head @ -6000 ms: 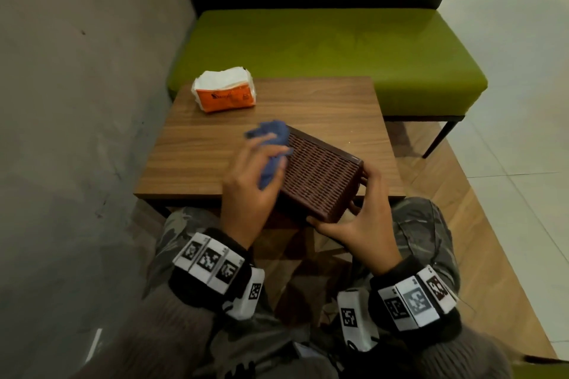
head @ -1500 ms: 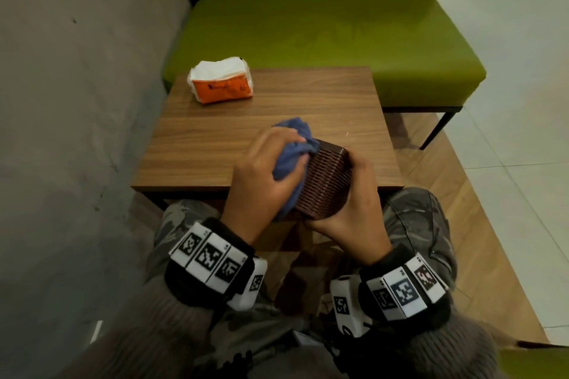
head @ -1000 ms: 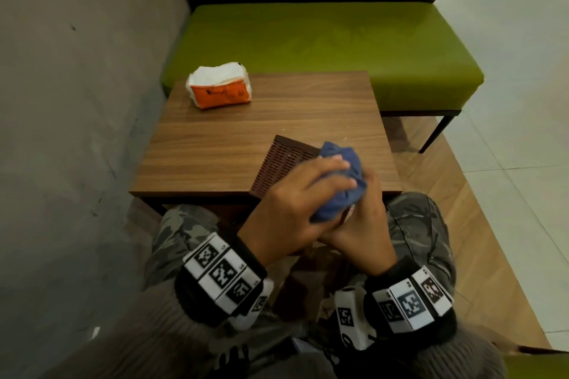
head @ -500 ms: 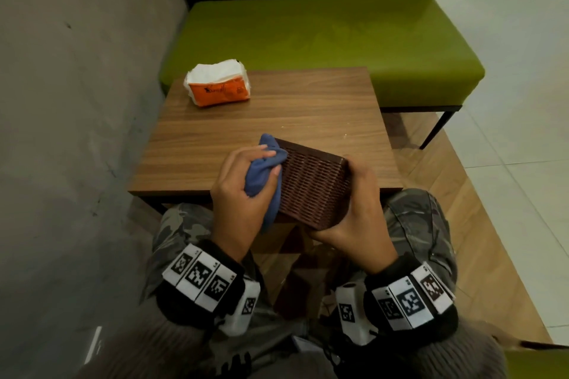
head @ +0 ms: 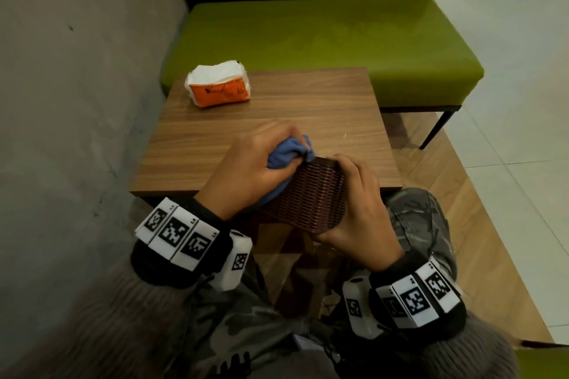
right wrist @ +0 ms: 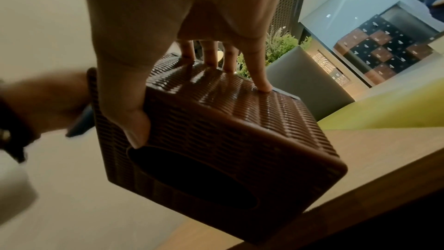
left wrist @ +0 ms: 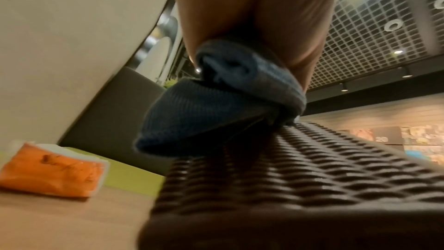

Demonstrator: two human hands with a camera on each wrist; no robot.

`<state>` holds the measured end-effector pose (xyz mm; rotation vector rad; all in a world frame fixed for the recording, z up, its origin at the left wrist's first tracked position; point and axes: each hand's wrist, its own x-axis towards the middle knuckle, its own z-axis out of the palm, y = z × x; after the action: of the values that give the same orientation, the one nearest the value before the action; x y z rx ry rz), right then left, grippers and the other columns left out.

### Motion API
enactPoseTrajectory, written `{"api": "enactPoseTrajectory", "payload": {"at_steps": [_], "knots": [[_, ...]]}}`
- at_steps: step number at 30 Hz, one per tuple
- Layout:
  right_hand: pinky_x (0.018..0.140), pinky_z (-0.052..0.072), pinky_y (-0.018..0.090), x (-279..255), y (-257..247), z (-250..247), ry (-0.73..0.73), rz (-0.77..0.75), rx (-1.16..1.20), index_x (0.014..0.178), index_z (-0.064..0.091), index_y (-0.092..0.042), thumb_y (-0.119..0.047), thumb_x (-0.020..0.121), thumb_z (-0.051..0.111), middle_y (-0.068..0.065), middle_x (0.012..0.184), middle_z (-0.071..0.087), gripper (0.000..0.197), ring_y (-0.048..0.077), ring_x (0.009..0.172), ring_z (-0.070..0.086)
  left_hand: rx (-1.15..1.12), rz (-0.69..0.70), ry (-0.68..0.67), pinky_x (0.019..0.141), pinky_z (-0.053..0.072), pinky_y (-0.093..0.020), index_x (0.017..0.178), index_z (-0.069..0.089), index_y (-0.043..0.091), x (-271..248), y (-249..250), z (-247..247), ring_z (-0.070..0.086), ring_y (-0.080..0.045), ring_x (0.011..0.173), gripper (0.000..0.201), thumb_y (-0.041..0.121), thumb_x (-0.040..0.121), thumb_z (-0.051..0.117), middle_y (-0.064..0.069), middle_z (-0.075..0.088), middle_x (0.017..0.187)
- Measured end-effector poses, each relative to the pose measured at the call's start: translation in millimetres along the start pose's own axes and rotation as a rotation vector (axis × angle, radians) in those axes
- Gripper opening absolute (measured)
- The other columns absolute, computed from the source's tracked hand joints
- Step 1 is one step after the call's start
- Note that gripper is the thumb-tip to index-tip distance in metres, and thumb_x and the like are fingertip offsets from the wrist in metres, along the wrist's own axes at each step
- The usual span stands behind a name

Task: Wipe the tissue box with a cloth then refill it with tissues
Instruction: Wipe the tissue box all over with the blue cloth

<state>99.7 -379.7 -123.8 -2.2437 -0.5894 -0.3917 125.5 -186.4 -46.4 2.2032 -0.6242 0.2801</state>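
I'm in the wiping step: my left hand (head: 246,175) grips the cloth (head: 284,154) against the box (head: 311,197), which my right hand (head: 358,209) clasps at the surface (head: 277,120) edge. Next, fetching the tissues (head: 219,84).

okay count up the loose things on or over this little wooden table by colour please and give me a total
Brown: 1, the woven tissue box, gripped by the right hand.
Blue: 1, the cloth, held by the left hand against the box.
Orange and white: 1, the tissue pack at the table's far left corner.
Total: 3
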Motion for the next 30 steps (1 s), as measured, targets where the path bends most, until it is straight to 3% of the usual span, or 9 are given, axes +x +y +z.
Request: {"api": "enactPoseTrajectory", "payload": {"at_steps": [3, 8, 13, 17, 20, 25, 28, 30], "knots": [[0.102, 0.038, 0.035, -1.0, -0.3, 0.7, -0.023, 0.011, 0.003, 0.139, 0.034, -0.011, -0.052, 0.065, 0.069, 0.011, 0.132, 0.045, 0.092, 0.025, 0.121, 0.044, -0.006, -0.041, 0.042, 0.074, 0.038, -0.007, 0.086, 0.064, 0.008, -3.4, -2.5, -0.9, 0.058, 0.006, 0.084, 0.008, 0.004, 0.079, 0.066, 0.013, 0.062, 0.086], [0.103, 0.036, 0.032, 4.3, -1.5, 3.1, -0.042, -0.008, -0.002, 0.139, 0.032, -0.012, -0.05, 0.065, 0.069, 0.012, 0.132, 0.046, 0.092, 0.026, 0.121, 0.046, -0.021, 0.067, 0.025, 0.075, 0.044, -0.018, 0.086, 0.064, 0.006, -1.5, 19.8, 13.4, 0.06, -0.009, 0.084, 0.007, 0.003, 0.081, 0.066, -0.001, 0.064, 0.088], [0.101, 0.039, 0.033, -2.4, 0.2, -1.8, -0.014, 0.003, 0.025, 0.138, 0.031, -0.017, -0.05, 0.064, 0.071, 0.009, 0.131, 0.045, 0.091, 0.026, 0.119, 0.047, -0.007, -0.069, 0.088, 0.074, 0.038, -0.007, 0.086, 0.064, 0.005, -6.7, -6.0, 0.5, 0.057, 0.006, 0.082, 0.01, -0.001, 0.08, 0.065, 0.008, 0.061, 0.084], [0.1, 0.043, 0.04, 1.9, -1.3, 6.6, -0.048, 0.014, 0.03, 0.14, 0.034, -0.01, -0.05, 0.064, 0.07, 0.011, 0.132, 0.045, 0.093, 0.027, 0.118, 0.047, -0.015, 0.008, 0.066, 0.074, 0.042, -0.014, 0.087, 0.064, 0.006, -5.7, 15.1, 14.4, 0.058, -0.003, 0.084, 0.009, 0.002, 0.08, 0.065, 0.002, 0.063, 0.087], [0.102, 0.039, 0.033, 2.0, -2.4, 7.6, -0.032, 0.029, 0.086, 0.138, 0.039, -0.003, -0.051, 0.064, 0.072, 0.012, 0.131, 0.047, 0.094, 0.026, 0.119, 0.047, -0.04, 0.043, 0.052, 0.075, 0.041, -0.014, 0.085, 0.062, 0.012, -2.7, 20.5, 15.4, 0.058, -0.002, 0.084, 0.013, 0.002, 0.079, 0.066, 0.009, 0.061, 0.086], [0.106, 0.033, 0.022, -5.7, 1.1, -2.4, -0.001, 0.004, 0.139, 0.136, 0.034, -0.01, -0.051, 0.064, 0.074, 0.011, 0.128, 0.047, 0.092, 0.018, 0.12, 0.044, -0.055, -0.125, 0.081, 0.073, 0.04, -0.009, 0.087, 0.063, 0.013, -11.7, -15.4, -7.6, 0.059, 0.003, 0.082, 0.015, 0.0, 0.079, 0.066, 0.011, 0.063, 0.086], [0.106, 0.039, 0.034, -9.6, 4.4, -5.6, 0.013, -0.003, 0.184, 0.136, 0.035, -0.01, -0.053, 0.063, 0.077, 0.003, 0.131, 0.044, 0.094, 0.016, 0.123, 0.044, -0.023, -0.23, 0.088, 0.066, 0.04, -0.009, 0.084, 0.062, 0.018, -18.7, -34.8, -14.7, 0.059, 0.003, 0.077, 0.016, 0.003, 0.08, 0.068, 0.009, 0.063, 0.08], [0.102, 0.046, 0.041, -11.7, 5.8, -12.5, 0.034, 0.055, 0.314, 0.138, 0.033, -0.017, -0.051, 0.062, 0.081, 0.003, 0.134, 0.045, 0.096, 0.019, 0.125, 0.048, 0.009, -0.334, 0.037, 0.069, 0.043, -0.019, 0.083, 0.063, 0.019, -28.3, -50.0, -14.1, 0.06, -0.002, 0.078, 0.015, 0.005, 0.079, 0.069, 0.004, 0.065, 0.08]]}}
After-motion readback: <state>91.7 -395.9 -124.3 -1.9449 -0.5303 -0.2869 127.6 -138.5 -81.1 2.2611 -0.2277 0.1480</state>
